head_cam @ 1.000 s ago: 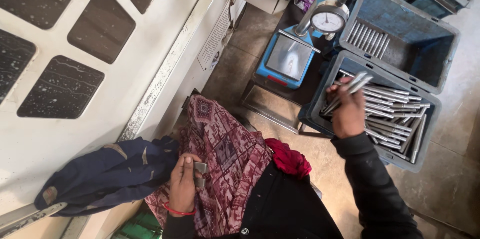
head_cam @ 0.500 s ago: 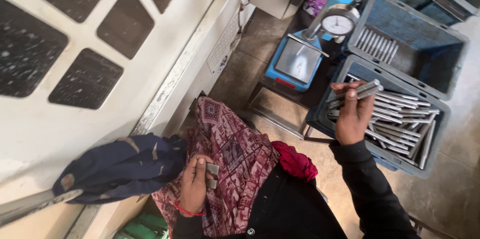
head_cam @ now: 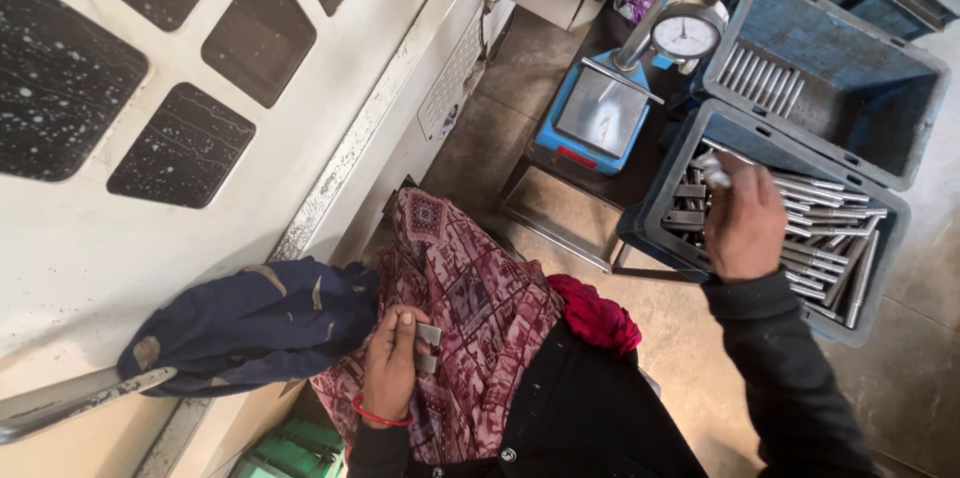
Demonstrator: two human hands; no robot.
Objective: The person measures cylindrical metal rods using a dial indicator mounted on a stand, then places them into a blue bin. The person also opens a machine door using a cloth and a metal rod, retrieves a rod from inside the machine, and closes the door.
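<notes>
While over the crate [head_cam: 660, 228], right hand [head_cam: 745, 223] gripping rods [head_cam: 715, 170].

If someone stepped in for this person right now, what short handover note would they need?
Left hand: rests on the patterned cloth in the lap, holding small flat metal pieces.
Right hand: raised over the near grey crate, closed on a metal rod.
Things: the near crate holds many loose metal rods; the far grey crate has one short row of rods. A dial gauge on a blue stand sits beside them.
Done: a few rods lie in the far crate.
Left: most rods are in the near crate.
</notes>
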